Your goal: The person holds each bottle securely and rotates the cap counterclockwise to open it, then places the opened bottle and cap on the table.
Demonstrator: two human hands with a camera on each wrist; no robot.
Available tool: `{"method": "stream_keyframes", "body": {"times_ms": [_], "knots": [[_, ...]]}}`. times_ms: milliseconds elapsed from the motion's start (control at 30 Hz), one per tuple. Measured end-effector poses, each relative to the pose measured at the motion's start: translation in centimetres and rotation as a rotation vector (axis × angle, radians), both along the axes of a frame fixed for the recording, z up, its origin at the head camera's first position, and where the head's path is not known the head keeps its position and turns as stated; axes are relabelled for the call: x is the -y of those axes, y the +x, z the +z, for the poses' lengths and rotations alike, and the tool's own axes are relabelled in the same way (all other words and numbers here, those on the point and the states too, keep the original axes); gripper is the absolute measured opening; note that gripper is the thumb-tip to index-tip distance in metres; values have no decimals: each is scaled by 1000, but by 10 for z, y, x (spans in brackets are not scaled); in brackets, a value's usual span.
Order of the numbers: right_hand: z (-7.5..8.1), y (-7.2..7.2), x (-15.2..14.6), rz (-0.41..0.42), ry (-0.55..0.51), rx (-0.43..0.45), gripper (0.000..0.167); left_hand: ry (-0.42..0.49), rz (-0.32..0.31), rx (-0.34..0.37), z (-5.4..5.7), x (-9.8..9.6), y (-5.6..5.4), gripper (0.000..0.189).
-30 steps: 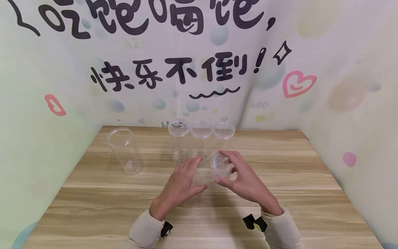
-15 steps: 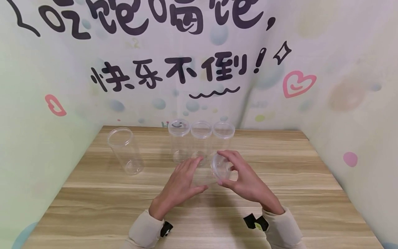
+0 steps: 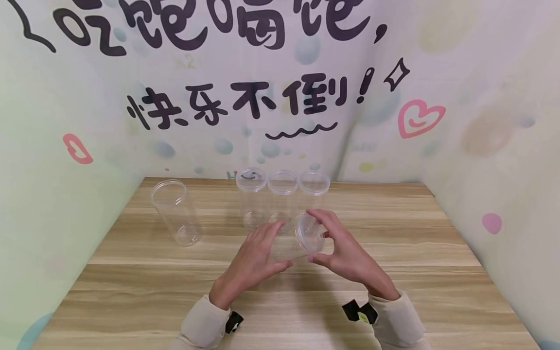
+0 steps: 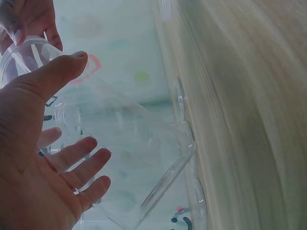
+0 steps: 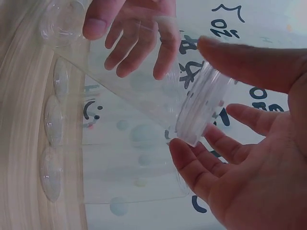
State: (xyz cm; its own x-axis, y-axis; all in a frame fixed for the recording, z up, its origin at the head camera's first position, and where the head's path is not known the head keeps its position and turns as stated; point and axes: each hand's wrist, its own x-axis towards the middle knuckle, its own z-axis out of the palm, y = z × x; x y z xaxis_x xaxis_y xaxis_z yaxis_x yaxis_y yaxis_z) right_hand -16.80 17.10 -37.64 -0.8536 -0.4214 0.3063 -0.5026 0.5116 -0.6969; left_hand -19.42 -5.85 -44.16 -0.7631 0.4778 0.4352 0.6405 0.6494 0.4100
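Between the hands a clear plastic jar (image 4: pixel 139 143) is held tilted above the table, its mouth end towards the right. My left hand (image 3: pixel 251 260) grips the jar's body, thumb on one side and fingers on the other. At the mouth end sits a clear ridged lid (image 5: pixel 199 105), which my right hand (image 3: pixel 347 253) holds by its rim between thumb and fingers. How firmly the lid sits on the jar cannot be told. Behind the hands three similar lidded jars (image 3: pixel 283 183) stand upright in a row.
A clear jar (image 3: pixel 177 214) with no lid on it stands upright at the left of the wooden table (image 3: pixel 131 301). A printed cloth backdrop (image 3: pixel 210 150) with black lettering rises behind the table and along both sides.
My right hand's thumb and fingertips have shifted slightly around the lid's rim, and the lid looks slightly turned. My left hand and the standing jars stay in place.
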Motion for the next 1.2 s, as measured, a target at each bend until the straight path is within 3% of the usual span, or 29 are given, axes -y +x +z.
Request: {"method": "stream_keyframes", "body": {"times_ms": [167,300,400,500,667,867,1200], "knots": [[-4,1,3,-61,-36,52,92,41,3,10,-1,-1,0,87],[-8,1,7,-192,-68,81,71,64,28,4,-2,-2,1,87],[-10,1,10,-275,-39,65,57,59,51,-39,-3,-3,2,88],[-9,2,12,-326,-2,76,57,34,72,-98,-3,-5,3,89],[-4,4,14,-364,29,133,58,4,94,-165,-2,-6,4,90],[-3,4,17,-390,85,182,63,-17,104,-175,-2,-6,5,90],[-6,2,20,-408,148,165,79,-46,104,-212,-6,-4,5,91]]}}
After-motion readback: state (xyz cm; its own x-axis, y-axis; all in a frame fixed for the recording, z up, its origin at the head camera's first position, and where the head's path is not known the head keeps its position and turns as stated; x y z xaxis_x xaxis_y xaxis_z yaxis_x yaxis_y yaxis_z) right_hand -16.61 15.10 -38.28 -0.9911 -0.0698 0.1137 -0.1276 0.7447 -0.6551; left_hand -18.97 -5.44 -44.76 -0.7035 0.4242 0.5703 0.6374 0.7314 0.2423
